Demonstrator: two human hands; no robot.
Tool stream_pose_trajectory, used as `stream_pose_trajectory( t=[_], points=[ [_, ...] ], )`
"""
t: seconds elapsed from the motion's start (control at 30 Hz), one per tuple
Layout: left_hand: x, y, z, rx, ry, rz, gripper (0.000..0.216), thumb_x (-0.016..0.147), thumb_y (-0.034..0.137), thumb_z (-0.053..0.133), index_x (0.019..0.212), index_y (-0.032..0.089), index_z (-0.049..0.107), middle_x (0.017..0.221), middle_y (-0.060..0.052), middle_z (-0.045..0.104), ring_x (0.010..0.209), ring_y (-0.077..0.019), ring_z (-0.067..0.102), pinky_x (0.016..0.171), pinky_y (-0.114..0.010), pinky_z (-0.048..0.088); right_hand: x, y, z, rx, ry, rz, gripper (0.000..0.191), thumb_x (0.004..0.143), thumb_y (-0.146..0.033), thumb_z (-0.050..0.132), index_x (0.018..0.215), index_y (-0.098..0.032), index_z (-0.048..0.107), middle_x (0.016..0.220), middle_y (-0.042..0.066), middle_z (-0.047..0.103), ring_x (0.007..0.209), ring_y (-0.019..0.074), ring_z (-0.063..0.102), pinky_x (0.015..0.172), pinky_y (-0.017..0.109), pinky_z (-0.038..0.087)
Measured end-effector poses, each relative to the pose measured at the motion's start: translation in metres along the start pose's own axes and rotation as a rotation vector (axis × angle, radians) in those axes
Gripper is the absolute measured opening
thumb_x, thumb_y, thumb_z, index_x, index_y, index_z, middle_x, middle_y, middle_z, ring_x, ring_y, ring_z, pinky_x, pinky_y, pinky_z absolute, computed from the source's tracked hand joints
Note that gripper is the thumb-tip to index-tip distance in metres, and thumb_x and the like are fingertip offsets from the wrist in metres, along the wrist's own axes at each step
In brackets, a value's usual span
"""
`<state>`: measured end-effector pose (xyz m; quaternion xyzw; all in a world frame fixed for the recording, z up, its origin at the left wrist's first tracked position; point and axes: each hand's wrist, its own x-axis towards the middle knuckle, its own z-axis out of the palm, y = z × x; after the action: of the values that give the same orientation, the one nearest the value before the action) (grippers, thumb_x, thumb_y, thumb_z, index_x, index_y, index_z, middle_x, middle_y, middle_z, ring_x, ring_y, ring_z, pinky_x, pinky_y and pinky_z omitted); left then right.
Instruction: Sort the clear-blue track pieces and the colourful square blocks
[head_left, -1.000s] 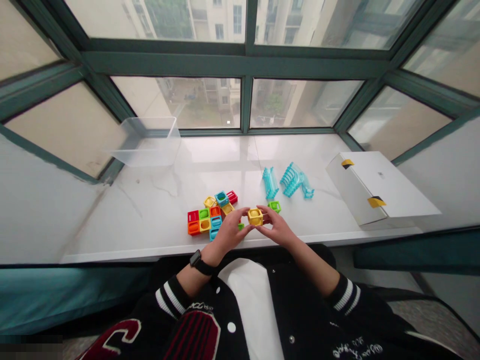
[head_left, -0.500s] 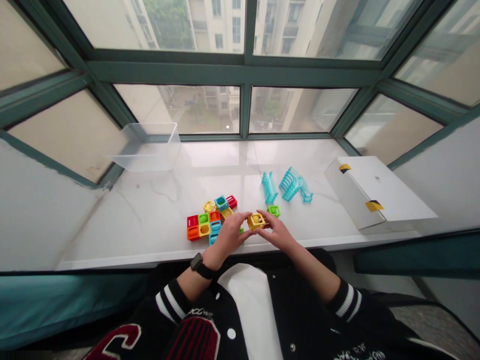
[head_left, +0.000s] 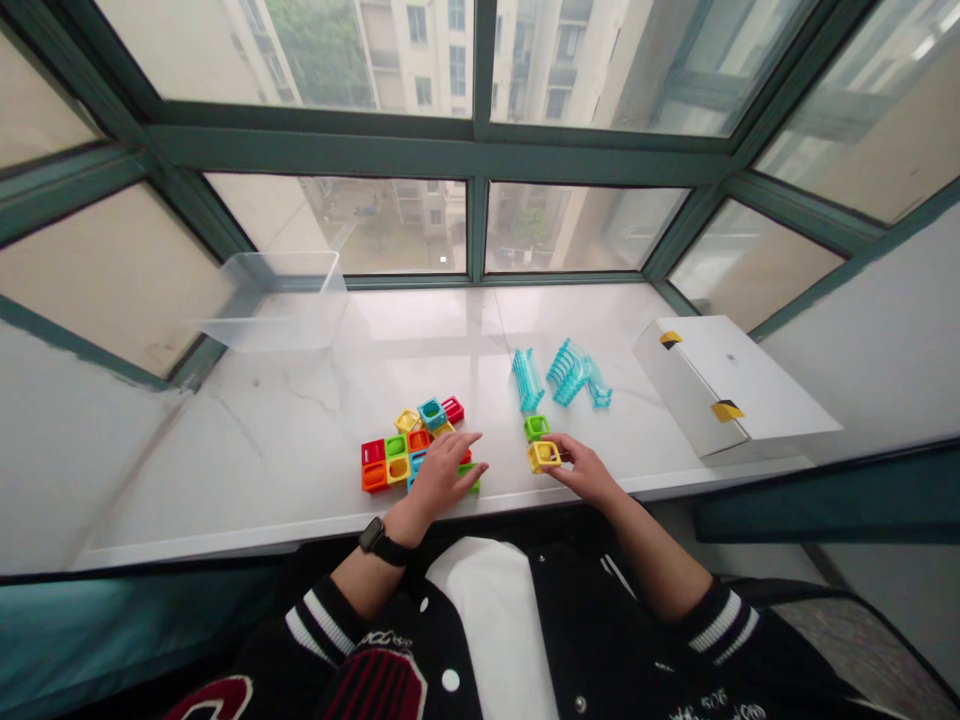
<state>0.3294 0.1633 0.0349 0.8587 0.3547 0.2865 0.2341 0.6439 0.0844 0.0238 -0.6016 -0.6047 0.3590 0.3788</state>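
Observation:
A yellow toy block [head_left: 543, 457], cube-shaped with an opening in it, is pinched between the fingers of my right hand [head_left: 589, 474]. It is just in front of a green block [head_left: 536, 428]; whether the two touch I cannot tell. My left hand [head_left: 444, 476] is open, fingers stretched out, over the right part of a group of coloured blocks [head_left: 396, 446]. Red, orange, yellow, green and blue pieces show there, and some are partly hidden under that hand. Beyond the green block lie clear blue track-like pieces [head_left: 528, 380], one straight and others curved [head_left: 571, 370].
A clear plastic bin [head_left: 289, 325] stands at the back left of the white marble-look sill [head_left: 247, 450]. On the right sits a white box [head_left: 742, 380] with black-and-yellow tabs. Green-framed windows [head_left: 480, 160] close off the back.
My left hand has let go of the yellow block and moved left over the blocks. My right hand has carried the yellow block rightward, close to the green block. The view has shifted slightly.

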Motion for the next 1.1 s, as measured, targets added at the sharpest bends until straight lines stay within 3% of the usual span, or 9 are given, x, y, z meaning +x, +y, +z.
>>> stream_pose_trajectory(
  t=[0.27,0.47,1.1],
  points=[
    [-0.004,-0.009,0.009,0.063,0.0,0.006,0.033,0.101,0.034,0.06,0.132,0.024,0.065,0.13,-0.01,0.068,0.126,-0.0288,0.06,0.112,-0.052,0.049,-0.003,0.03,0.001,-0.138,0.019,-0.01,0.035,0.079,-0.028,0.075,0.114,-0.022,0.071,0.113,0.007,0.073,0.1,0.0238,0.072,0.088,0.04,0.061],
    [-0.005,-0.009,0.008,0.057,0.01,0.006,0.031,0.099,0.031,0.061,0.129,0.025,0.067,0.128,-0.009,0.069,0.125,-0.0286,0.061,0.113,-0.052,0.049,0.0,0.036,0.008,-0.298,0.007,-0.088,0.044,0.074,-0.014,0.07,0.118,-0.022,0.071,0.115,0.008,0.074,0.109,0.028,0.068,0.102,0.047,0.054],
    [-0.005,-0.01,0.01,0.077,-0.001,0.011,0.031,0.099,0.031,0.06,0.129,0.025,0.067,0.127,-0.009,0.07,0.126,-0.0299,0.06,0.113,-0.054,0.049,-0.005,0.038,-0.002,-0.22,-0.029,-0.088,0.062,0.077,-0.021,0.077,0.138,-0.024,0.064,0.13,0.012,0.068,0.114,0.0277,0.067,0.105,0.049,0.055]
  ],
)
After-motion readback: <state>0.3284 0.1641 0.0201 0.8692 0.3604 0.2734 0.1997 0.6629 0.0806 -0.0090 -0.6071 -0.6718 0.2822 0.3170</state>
